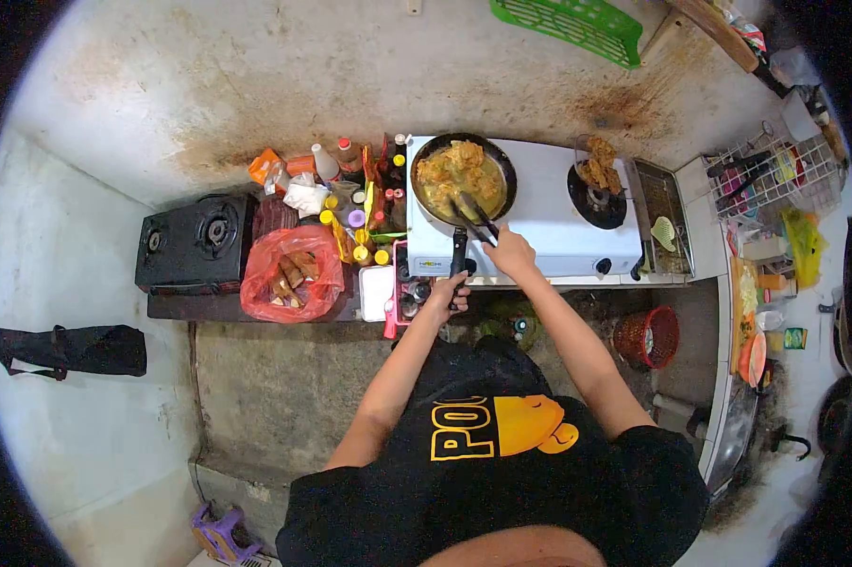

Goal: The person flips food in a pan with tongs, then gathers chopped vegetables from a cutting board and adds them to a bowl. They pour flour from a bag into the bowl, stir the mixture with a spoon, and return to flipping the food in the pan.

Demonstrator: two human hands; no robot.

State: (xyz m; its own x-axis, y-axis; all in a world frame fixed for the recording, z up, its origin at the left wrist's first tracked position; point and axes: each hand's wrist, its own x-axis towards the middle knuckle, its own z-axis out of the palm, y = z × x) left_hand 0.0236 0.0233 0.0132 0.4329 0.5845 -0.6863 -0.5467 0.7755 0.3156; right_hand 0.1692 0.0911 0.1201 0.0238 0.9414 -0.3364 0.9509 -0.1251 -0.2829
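Now the frying pan [464, 175] is seen on the white stove's [549, 227] left burner, its handle gripped by the left hand [448, 291] just below the stove's front edge. Tongs [473, 219] are clasped in the right hand [509, 251], tips over the food.

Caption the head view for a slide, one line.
Left hand grips the frying pan handle while right hand works tongs in the food on a white stove.

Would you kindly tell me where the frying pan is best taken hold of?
Grip the frying pan by its black handle, coming from the counter's front edge: it points toward the person, away from the hot food. The left hand already holds its end.
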